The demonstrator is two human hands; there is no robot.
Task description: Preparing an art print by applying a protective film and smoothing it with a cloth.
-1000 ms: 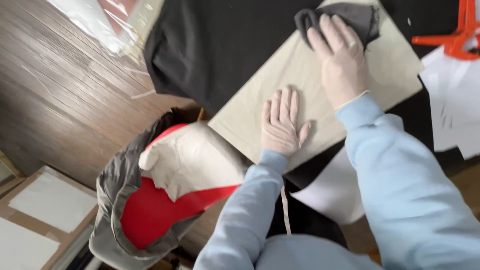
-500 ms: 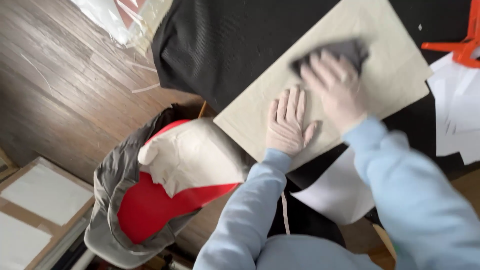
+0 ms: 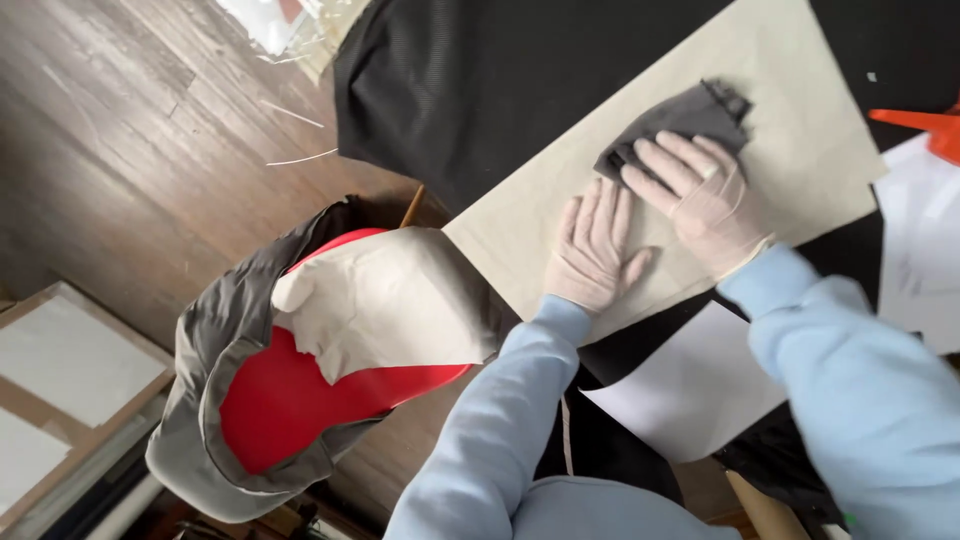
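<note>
Your left hand [image 3: 597, 248], gloved in a thin pale glove, lies flat and palm down on the beige cloth panel [image 3: 800, 150], fingers straight and close together, thumb spread to the side; it grips nothing. Your right hand [image 3: 702, 198], likewise gloved, lies just beside it, fingers slightly apart and extended, pressing on the near edge of the dark grey rag [image 3: 680, 120] without closing around it. The rag is crumpled and lies on the beige panel, beyond your right fingertips and partly under them.

The beige panel lies at a slant over a black fabric sheet [image 3: 480, 90] that covers the work surface. A white sheet of paper [image 3: 690, 385] lies on the black fabric between your two light blue sleeves [image 3: 500, 440]. More white paper [image 3: 920, 260] lies at the right edge, with an orange object [image 3: 925, 125] above it, cut off by the frame.

To the left, over the wooden floor [image 3: 120, 130], a red round seat or bin [image 3: 290, 400] carries a grey cloth cover [image 3: 210, 340] and a piece of beige material [image 3: 390, 300] draped over it. Pale flat boards [image 3: 60, 360] rest at the lower left.
</note>
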